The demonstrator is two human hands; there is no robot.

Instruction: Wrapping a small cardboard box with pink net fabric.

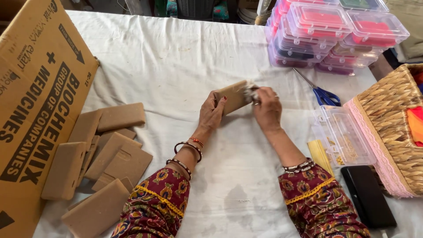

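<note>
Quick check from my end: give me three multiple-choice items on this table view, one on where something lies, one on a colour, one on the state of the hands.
1. Where do the scissors lie?
A. On the cardboard box
B. On the white cloth between the stacked plastic boxes and the clear case
C. Inside the wicker basket

2. What colour are the scissor handles?
A. Blue
B. Green
C. Yellow

3. What is the brown block doing?
A. Lying untouched in the pile
B. Standing in the basket
C. Held up by the left hand, with the right hand pressing a whitish wad to its end

Answers:
1 B: they rest on the cloth just below the stacked boxes and above the clear case.
2 A: both loops are blue.
3 C: both hands grip it above the cloth.
</note>
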